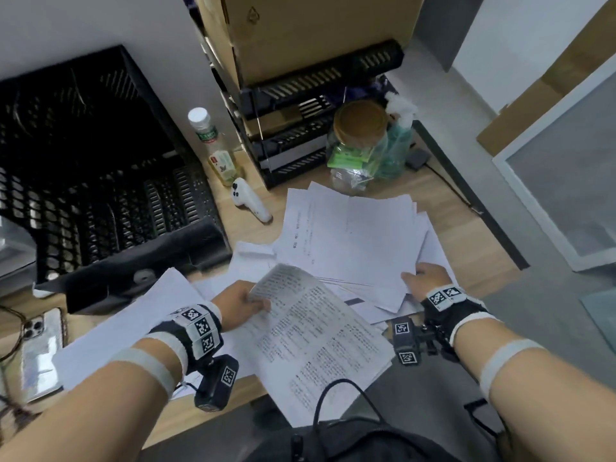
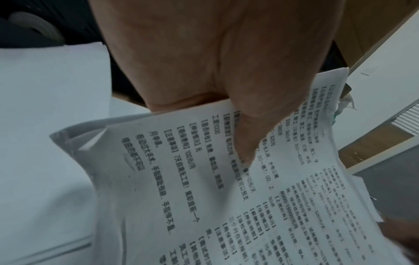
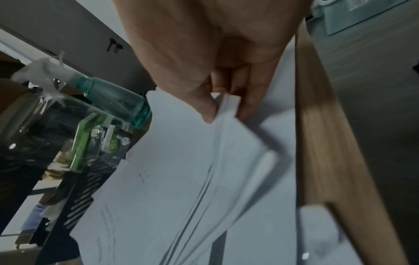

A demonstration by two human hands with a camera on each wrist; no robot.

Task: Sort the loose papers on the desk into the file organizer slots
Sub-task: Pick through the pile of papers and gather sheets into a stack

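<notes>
1. The large black perforated metal file organizer (image 1: 100, 181) on your left is cut off by the frame edge. Its inside is dark, so you cannot tell how its slots are divided.
2. The light wooden desk (image 1: 443, 208) is mostly covered. Bare wood shows only along the right edge and near the front edge, so open room for moving is small.
3. The black stacked metal tray rack (image 1: 293, 141) stands at the back of the desk. A brown cardboard box (image 1: 300, 31) on top hides its upper part.
4. The spread of loose white papers (image 1: 353, 228) lies in the middle of the desk, overlapping one another. Some reach over the right desk edge.
5. Your left hand (image 1: 241, 303) holds the bundle of white sheets with dense black print (image 1: 313, 335); the thumb (image 2: 247, 129) presses on top and the other fingers are hidden below. The bundle hangs out over the front edge of the desk.
6. Your right hand (image 1: 425, 278) pinches a thin stack of plain white sheets (image 3: 204, 170) at the corner, thumb on top, fingers under. This stack is lifted a little above the spread.
7. A clear glass jar with a round wooden lid (image 1: 361, 135) and a greenish spray bottle (image 1: 398, 141) stand just beside the rack. What is in the jar is hard to make out.
8. A silver phone (image 1: 43, 348) lies at the left, partly under paper.
9. A small white handheld device (image 1: 250, 201) lies between the organizer and the papers.
</notes>
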